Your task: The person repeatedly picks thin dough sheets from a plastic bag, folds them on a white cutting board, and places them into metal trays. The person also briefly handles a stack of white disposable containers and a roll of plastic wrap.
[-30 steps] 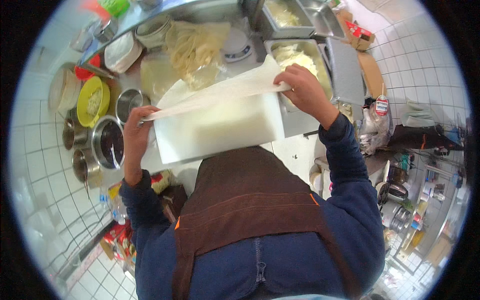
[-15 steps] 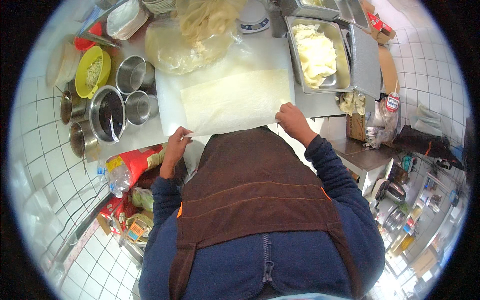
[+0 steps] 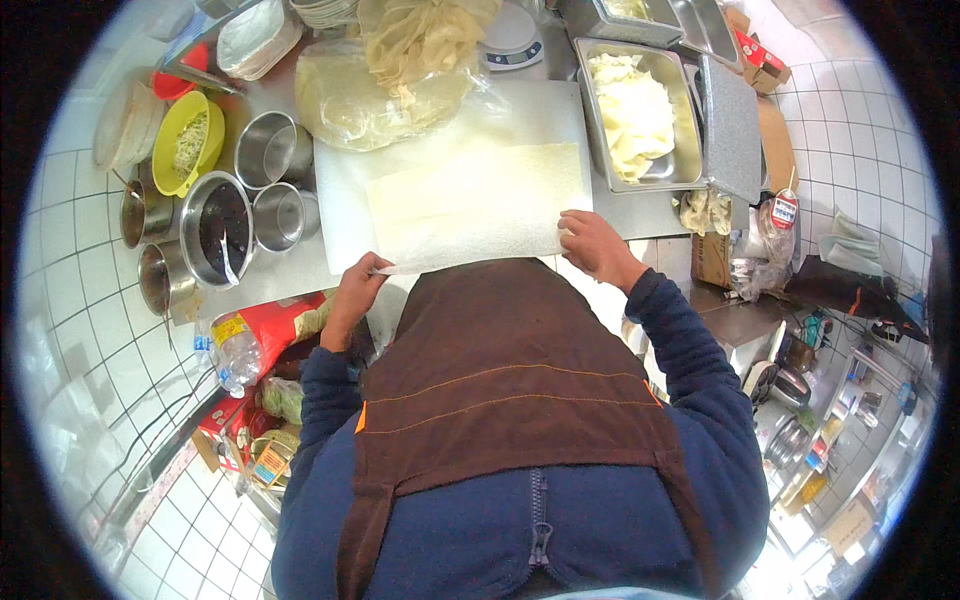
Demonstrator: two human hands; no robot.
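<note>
A thin, pale-yellow, soft-looking rectangular sheet [image 3: 475, 200] lies flat on a white board [image 3: 345, 215] in front of me. Its near edge, close to my apron, looks lifted or turned over slightly. My left hand [image 3: 356, 295] pinches the near left corner between thumb and fingers. At the near right corner, my right hand [image 3: 602, 248] has its fingers curled over the sheet's edge; the thumb is partly hidden. Beyond the sheet, a clear plastic bag [image 3: 375, 105] holds more pale-yellow sheets [image 3: 425, 40].
Left of the board stand steel pots [image 3: 272, 150], a bowl of dark liquid [image 3: 215, 265] with a spoon, and a yellow bowl [image 3: 210, 150] of shredded food. On the right is a steel pan [image 3: 680, 165] with pale-yellow food [image 3: 635, 120]. A scale [image 3: 512, 50] sits at the back.
My right hand has shifted slightly up and to the right along the sheet's corner. My left hand stays at the left corner, with hardly any movement.
</note>
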